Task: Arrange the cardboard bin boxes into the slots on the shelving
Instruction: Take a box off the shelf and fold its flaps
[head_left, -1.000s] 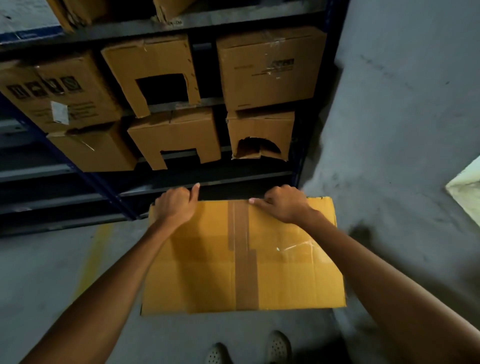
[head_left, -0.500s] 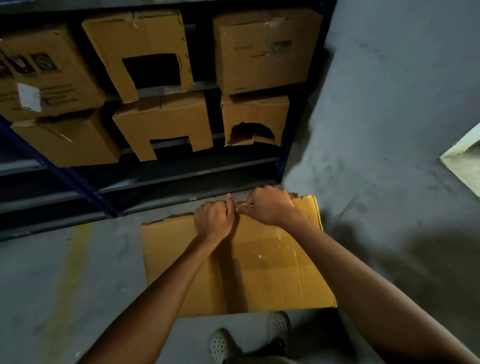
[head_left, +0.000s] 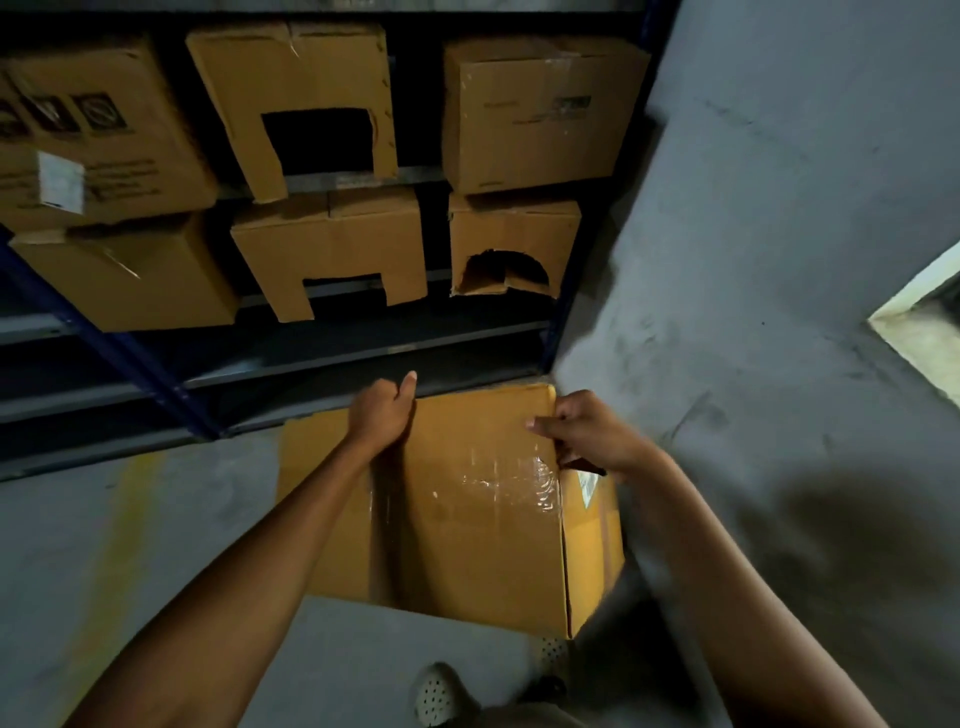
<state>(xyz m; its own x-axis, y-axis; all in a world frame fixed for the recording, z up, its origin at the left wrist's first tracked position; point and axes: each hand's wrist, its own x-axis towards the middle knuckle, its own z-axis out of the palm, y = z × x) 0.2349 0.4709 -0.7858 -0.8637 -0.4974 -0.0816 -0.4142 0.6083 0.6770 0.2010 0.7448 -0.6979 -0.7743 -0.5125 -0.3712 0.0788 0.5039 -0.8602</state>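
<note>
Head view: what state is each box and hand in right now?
floor box, on the floor before the shelving, taped, held at its far edge.
left hand, grips the floor box's far edge.
right hand, pinches its right corner.
upper cut-out box, shelved, front cut open.
torn box, shelved, ragged hole in front.
closed box, shelved, front intact.
</note>
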